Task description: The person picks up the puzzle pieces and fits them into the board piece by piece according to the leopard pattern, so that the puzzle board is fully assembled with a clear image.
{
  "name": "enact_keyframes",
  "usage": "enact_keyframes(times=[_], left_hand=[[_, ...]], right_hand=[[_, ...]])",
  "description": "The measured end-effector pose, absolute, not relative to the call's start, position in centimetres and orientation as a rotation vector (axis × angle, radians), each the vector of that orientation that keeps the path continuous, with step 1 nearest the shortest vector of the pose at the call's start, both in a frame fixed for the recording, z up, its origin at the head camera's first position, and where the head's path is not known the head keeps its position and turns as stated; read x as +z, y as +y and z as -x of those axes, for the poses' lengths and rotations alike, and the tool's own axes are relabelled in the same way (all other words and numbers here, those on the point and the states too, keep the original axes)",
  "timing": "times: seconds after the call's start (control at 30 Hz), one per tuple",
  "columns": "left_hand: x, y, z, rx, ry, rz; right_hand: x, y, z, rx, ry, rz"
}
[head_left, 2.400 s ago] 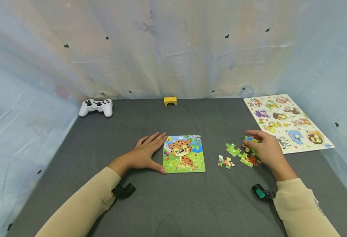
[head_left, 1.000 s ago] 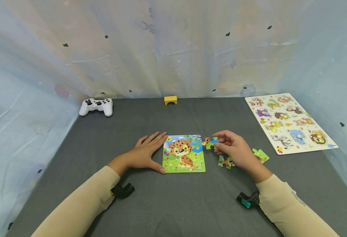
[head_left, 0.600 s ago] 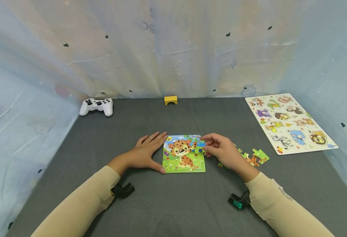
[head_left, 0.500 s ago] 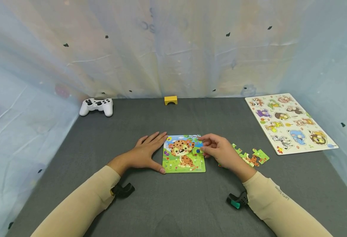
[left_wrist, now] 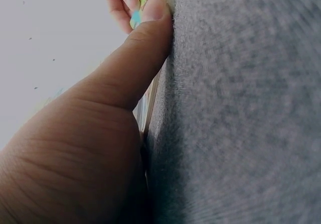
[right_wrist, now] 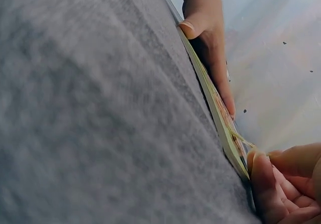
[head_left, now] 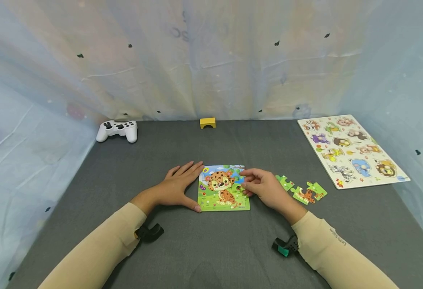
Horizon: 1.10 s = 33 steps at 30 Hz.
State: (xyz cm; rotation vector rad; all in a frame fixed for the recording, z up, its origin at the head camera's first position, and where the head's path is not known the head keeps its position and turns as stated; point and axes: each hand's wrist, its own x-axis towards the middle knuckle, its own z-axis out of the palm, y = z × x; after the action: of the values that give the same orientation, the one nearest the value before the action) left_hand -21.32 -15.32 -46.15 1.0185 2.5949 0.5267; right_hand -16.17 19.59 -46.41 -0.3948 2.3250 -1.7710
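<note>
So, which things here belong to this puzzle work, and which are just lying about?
Likely in the job:
leopard puzzle, left hand at its left edge
puzzle piece, pinched by the right hand
loose pieces beyond that hand

Apparently just lying about:
white game controller, back left
yellow block, at the back
animal board, far right

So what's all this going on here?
A person is busy with a leopard picture puzzle. Their left hand rests at its left edge, while the right hand pinches a small piece, tilted over the picture's right side and not lying flat. More loose pieces lie on the table to the right. A board of animal shapes and a white game controller sit farther back.
</note>
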Motion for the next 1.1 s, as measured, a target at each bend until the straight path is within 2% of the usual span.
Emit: enact_keyframes(times=[0.37,0.53,0.7,0.87,1.1], left_hand=[[-46.3,-15.3,21.5,0.531,2.589,-1.009],[-46.4,-15.3,21.4,0.536,2.592,-1.015],[-46.2,-15.4,21.4,0.544,2.593,-1.023],[-46.2,-15.4,21.3,0.548,2.597,-1.017],[-46.2,-15.3,21.4,0.54,2.601,-1.007]], right_hand=[[-46.1,19.3,16.0,-1.728,2.343,0.364],[-45.6,19.8,15.7,-1.564,2.574,0.433],[-45.4,19.9,15.4,-1.227,2.882,0.726],[-44.8,19.0,14.4,-0.795,2.86,1.116],[-44.5,17.3,12.8,-0.387,2.863,1.15]])
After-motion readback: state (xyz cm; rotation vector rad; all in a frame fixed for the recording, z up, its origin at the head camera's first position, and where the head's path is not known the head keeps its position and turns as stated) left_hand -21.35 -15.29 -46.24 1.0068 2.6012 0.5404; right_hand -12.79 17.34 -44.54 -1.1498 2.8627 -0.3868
